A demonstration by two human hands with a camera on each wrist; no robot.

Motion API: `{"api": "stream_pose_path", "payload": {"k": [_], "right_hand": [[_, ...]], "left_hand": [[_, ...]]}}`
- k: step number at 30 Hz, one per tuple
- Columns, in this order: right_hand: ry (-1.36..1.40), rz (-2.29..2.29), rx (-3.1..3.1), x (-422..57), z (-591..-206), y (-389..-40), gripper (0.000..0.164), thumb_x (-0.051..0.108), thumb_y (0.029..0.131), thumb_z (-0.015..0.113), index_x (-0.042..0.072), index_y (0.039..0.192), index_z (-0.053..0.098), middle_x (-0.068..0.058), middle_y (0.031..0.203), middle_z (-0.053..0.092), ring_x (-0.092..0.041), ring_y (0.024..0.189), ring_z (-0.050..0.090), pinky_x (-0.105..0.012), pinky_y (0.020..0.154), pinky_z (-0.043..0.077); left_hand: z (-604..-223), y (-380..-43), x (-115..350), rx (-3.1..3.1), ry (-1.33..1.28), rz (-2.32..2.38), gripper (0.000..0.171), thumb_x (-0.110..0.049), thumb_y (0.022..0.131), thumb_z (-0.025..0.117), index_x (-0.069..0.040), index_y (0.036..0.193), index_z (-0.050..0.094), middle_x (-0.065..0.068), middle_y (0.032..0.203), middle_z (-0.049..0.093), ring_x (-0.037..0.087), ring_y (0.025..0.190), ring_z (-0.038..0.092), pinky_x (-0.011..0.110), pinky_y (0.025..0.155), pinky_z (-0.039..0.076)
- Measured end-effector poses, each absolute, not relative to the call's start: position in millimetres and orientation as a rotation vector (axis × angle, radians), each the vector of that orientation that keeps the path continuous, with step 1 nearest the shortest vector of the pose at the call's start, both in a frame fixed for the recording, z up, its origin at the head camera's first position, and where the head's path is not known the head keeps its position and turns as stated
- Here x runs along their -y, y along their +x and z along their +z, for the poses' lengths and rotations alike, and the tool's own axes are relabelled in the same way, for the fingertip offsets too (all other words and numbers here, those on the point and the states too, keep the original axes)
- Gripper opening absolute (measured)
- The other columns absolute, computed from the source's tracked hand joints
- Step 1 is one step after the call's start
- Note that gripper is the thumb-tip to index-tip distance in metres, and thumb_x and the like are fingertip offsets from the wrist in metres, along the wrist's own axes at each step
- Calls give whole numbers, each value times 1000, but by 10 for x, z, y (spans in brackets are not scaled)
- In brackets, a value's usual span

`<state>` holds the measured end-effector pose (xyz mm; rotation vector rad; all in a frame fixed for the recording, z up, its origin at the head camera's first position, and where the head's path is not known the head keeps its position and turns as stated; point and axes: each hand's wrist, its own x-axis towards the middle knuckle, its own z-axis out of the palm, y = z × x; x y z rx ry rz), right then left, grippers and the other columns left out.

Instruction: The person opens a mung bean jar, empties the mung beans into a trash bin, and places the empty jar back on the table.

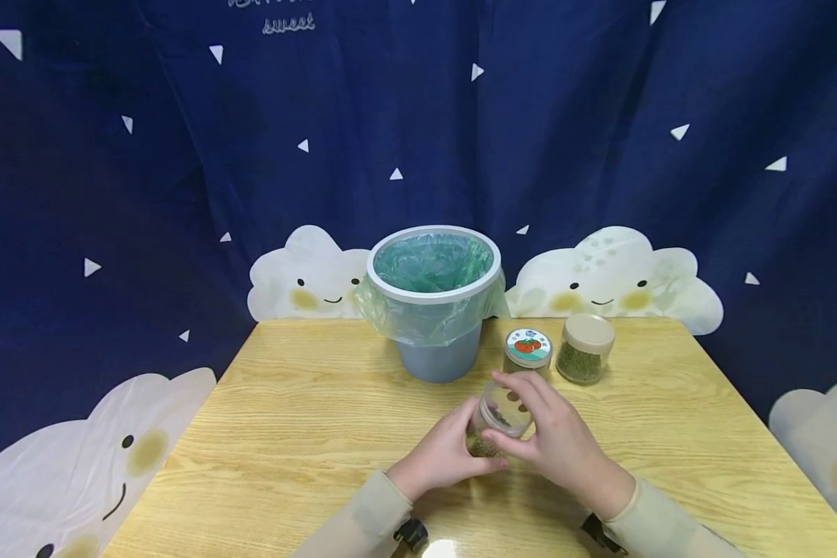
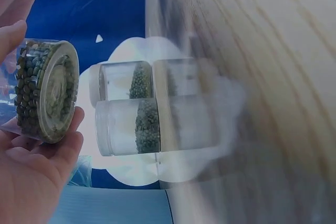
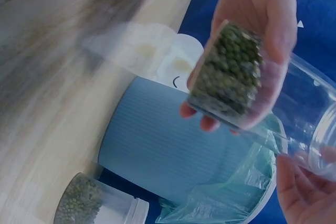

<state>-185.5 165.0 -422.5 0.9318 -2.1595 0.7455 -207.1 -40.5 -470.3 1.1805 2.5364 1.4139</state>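
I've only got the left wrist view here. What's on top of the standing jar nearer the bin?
Observer: A red tomato picture, seen from the head view.
Operator: And where is the right hand on the held jar?
Observer: Its fingers curl around the upper rim.
Operator: Does a bag go over the edge of the bin?
Observer: Yes, it is folded over the edge and hangs down outside.
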Motion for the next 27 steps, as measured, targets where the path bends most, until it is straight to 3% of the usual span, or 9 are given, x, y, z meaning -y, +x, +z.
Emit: {"api": "stream_pose_path", "payload": {"k": [9,18,27], "right_hand": [[940,756,2195,-1679,-4177,-1865,66,57,97,63,7,139,56,-3,121,62,-15,94,64,-30,73,58],[887,748,2215,-1746,-4139,-1857,67,41,85,84,11,138,58,0,121,66,-14,97,66,-32,79,60],[838,748,2257,-1788,-4158,-1868,67,31,78,89,6,133,60,0,118,67,-14,98,67,-31,78,61]], "left_hand": [[-4662,-2059,420,-2629,1150,1349,73,-31,85,86,-13,144,46,-2,127,65,4,113,61,25,98,53],[-4661,-2042,425,-2640,1099,1369,72,-34,83,87,-16,141,47,0,123,65,2,103,62,19,88,54],[-4669,-2025,438,-2680,1064,1342,73,-32,83,87,-11,140,47,2,124,65,4,105,63,22,92,54]]}}
